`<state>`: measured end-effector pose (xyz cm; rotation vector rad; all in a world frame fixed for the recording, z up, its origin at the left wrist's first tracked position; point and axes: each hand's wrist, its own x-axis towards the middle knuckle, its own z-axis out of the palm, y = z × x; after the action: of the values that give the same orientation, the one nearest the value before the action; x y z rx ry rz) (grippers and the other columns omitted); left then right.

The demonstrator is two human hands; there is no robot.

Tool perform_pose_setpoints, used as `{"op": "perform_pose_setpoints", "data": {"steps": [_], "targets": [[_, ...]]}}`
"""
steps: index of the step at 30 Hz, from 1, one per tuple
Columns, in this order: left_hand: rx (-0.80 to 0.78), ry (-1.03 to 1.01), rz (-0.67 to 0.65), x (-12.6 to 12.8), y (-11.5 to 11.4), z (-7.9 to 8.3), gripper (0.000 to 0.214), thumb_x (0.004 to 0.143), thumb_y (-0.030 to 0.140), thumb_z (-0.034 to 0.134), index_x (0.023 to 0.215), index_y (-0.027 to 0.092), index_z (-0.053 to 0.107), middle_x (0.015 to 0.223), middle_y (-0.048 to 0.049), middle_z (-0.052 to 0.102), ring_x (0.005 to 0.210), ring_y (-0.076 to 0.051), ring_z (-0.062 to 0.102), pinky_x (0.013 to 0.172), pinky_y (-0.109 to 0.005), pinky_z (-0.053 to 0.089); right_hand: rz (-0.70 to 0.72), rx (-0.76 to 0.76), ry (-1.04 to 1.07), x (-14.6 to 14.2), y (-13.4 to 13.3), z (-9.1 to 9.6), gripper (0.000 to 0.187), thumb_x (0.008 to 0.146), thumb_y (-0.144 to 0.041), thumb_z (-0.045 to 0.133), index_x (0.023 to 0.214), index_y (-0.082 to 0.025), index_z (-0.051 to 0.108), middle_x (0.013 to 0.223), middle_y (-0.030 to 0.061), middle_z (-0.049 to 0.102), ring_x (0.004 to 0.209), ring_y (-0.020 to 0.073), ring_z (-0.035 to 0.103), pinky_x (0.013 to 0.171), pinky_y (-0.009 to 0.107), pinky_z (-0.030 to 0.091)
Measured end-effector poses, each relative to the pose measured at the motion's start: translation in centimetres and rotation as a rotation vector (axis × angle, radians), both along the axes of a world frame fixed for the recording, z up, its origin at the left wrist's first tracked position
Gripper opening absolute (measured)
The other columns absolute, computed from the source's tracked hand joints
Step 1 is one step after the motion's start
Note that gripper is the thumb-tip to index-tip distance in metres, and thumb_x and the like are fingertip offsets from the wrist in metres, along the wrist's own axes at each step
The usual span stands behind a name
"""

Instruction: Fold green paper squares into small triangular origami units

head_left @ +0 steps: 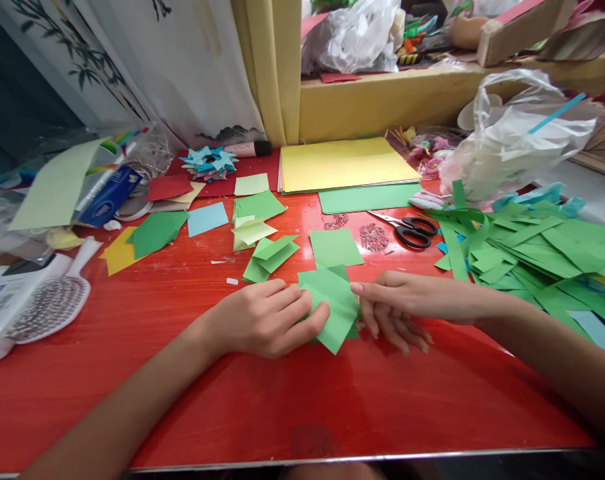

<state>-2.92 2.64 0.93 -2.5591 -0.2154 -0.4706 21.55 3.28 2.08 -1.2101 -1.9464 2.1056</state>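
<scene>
My left hand (269, 318) has its fingers closed on a green paper square (333, 308), held tilted just above the red table. Other green paper shows behind its top and lower right edges; I cannot tell whether that is part of the same sheet. My right hand (399, 303) is at the right edge of this paper, with its thumb tip at the edge and the other fingers loosely spread below. Just beyond lies a flat light green square (335, 247). Folded green papers (269, 257) rest to its left.
Black-handled scissors (409, 230) lie beyond my right hand. A heap of green paper strips (547, 253) covers the right side. A yellow paper stack (349, 164) lies at the back, beside a blue folded paper ring (210, 163). At left are a hairbrush (57, 300) and coloured papers (159, 233).
</scene>
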Motion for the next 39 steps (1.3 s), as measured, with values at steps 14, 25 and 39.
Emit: {"op": "perform_pose_setpoints", "data": {"steps": [14,25,39], "targets": [[0.163,-0.091,-0.056,0.6,-1.4,0.7,0.017,0.079,0.026,0.057,0.093,0.021,0.064,0.087,0.0019,0.066,0.054,-0.008,0.054,0.045,-0.023,0.042,-0.64,-0.097,0.326,-2.2,-1.2,-0.6,0.016,0.077,-0.032,0.065,0.079,-0.016,0.062,0.062,-0.0036,0.047,0.047,0.0036,0.042,0.041,0.013,0.036],[-0.046,-0.106,0.005,0.9,-1.7,0.3,0.017,0.082,0.014,0.047,0.09,0.015,0.063,0.087,-0.0032,0.066,0.053,-0.01,0.05,0.044,-0.025,0.036,-0.649,-0.028,0.265,-2.8,-2.3,-1.1,0.019,0.078,-0.026,0.063,0.098,-0.026,0.062,0.08,-0.0016,0.059,0.063,0.0075,0.051,0.05,0.015,0.04],[-0.856,-0.517,0.444,2.4,-2.4,0.2,0.004,0.082,0.015,0.052,0.082,0.019,0.052,0.124,-0.0077,0.043,0.064,-0.008,0.052,0.047,-0.021,0.039,-0.491,0.056,0.501,-3.1,-2.8,-0.2,0.04,0.074,-0.031,0.068,0.11,-0.028,0.051,0.093,0.0,0.06,0.083,0.0154,0.06,0.067,0.024,0.05]]}}
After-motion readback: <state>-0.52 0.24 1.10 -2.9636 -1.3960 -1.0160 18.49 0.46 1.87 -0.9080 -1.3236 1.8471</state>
